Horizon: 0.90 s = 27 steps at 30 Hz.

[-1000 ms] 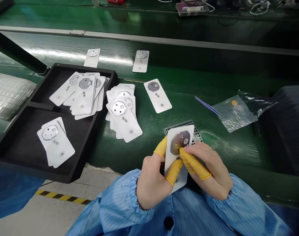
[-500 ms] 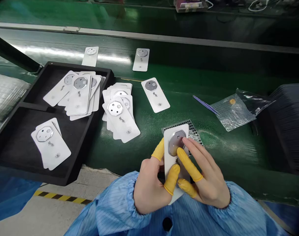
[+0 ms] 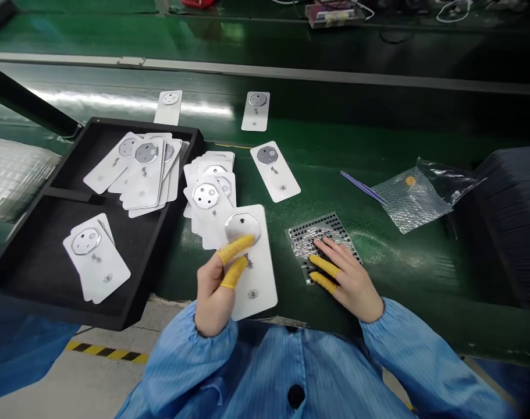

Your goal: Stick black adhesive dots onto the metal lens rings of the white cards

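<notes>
My left hand [image 3: 216, 294], with yellow finger cots on two fingers, grips a white phone back cover [image 3: 260, 267]. The cover stands slightly tilted over the bench edge, its silver octagonal camera plate at the top; the fingers behind it are hidden. My right hand [image 3: 349, 279], also in two yellow cots, lies with its fingers stretched over a clear sheet of small black dots [image 3: 299, 235]. Its fingertips touch the sheet. Whether a dot sticks to a fingertip is too small to tell. Beside the held cover is a pile of similar covers [image 3: 203, 218].
A black divided tray [image 3: 33, 244] on the left bears more covers. Single covers lie behind, one at the centre [image 3: 277, 180]. Purple tweezers [image 3: 361, 187] rest near a bubble-wrap pouch [image 3: 415, 203] with an orange round piece. Dark stacked trays [image 3: 515, 215] stand at the right edge.
Both hands were together on the cover. The left has carried it leftward towards the pile; the right has let go and moved down onto the dot sheet.
</notes>
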Each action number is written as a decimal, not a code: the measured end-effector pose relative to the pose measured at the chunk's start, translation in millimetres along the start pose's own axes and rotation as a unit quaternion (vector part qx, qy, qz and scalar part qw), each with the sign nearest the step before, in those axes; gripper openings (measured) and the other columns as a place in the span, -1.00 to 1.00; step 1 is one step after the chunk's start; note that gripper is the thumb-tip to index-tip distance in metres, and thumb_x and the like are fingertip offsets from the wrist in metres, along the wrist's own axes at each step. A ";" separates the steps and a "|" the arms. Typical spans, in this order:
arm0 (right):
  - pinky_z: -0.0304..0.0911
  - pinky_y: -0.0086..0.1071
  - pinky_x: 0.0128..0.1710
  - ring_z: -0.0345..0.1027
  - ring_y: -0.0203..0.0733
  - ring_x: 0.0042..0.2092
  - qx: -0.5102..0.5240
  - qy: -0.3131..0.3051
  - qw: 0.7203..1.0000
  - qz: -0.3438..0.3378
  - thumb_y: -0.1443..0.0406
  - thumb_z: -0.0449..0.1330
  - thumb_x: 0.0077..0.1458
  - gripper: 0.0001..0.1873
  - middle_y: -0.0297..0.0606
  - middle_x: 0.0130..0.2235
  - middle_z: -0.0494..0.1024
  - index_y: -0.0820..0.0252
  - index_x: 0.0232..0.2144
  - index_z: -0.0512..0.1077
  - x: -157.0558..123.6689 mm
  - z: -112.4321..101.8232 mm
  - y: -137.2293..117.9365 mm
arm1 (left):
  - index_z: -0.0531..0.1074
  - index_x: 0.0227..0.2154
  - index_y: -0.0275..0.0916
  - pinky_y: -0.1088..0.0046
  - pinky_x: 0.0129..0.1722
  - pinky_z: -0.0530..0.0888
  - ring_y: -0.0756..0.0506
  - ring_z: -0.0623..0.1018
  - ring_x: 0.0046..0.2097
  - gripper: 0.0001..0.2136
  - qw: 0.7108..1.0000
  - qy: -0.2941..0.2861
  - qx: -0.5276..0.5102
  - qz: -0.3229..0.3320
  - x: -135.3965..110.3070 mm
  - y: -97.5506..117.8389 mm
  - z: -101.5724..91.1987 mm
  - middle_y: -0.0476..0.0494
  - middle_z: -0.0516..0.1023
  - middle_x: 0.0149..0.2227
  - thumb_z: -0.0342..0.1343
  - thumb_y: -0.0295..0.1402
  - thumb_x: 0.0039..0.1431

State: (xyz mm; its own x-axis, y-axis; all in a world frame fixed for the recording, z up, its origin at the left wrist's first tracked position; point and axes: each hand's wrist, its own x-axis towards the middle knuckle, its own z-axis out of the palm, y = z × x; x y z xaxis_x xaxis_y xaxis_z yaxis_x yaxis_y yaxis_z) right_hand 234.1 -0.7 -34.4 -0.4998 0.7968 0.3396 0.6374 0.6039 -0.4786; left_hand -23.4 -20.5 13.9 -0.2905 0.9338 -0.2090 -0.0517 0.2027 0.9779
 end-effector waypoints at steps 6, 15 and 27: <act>0.25 -0.01 0.13 0.33 -0.05 0.12 0.028 0.098 0.994 0.039 0.45 0.16 0.13 -0.58 -0.10 0.07 0.46 0.12 0.05 0.36 -0.7 2.6 -1.6 | 0.57 -0.20 -0.32 0.32 -0.19 0.53 -0.22 0.59 -0.18 -0.68 0.989 -0.101 0.091 -0.054 -4.4 -7.7 8.9 -0.27 0.62 -0.19 0.20 -0.19 0.07; 0.27 0.03 0.10 0.26 0.02 0.15 0.075 0.055 0.996 -0.016 0.48 0.21 0.06 -0.43 0.01 0.12 0.37 0.18 0.13 0.26 9.2 -20.1 -29.2 | 0.59 -0.34 -0.34 0.32 -0.16 0.54 -0.17 0.60 -0.22 -0.82 0.980 -0.190 0.059 -0.023 -12.1 -10.4 58.5 -0.26 0.63 -0.25 0.18 -0.32 0.09; 0.40 -0.20 -0.05 0.38 -0.12 -0.03 0.143 0.107 0.984 0.023 0.55 0.17 0.06 -0.53 -0.10 -0.07 0.47 0.21 0.03 0.34 7.7 -3.7 -34.3 | 0.54 -0.21 -0.28 0.40 -0.15 0.53 -0.11 0.60 -0.21 -0.82 0.961 -0.199 0.141 0.127 -17.7 -19.8 60.5 -0.21 0.62 -0.23 0.08 -0.46 0.16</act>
State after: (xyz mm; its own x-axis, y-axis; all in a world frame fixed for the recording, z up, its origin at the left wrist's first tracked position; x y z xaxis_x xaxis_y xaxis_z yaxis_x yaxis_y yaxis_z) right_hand 210.6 -15.2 -12.4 -0.3207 0.8277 0.4605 0.4500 0.5609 -0.6949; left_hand 40.6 -23.2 -2.4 0.1326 0.9912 -0.0058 0.2499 -0.0278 0.9679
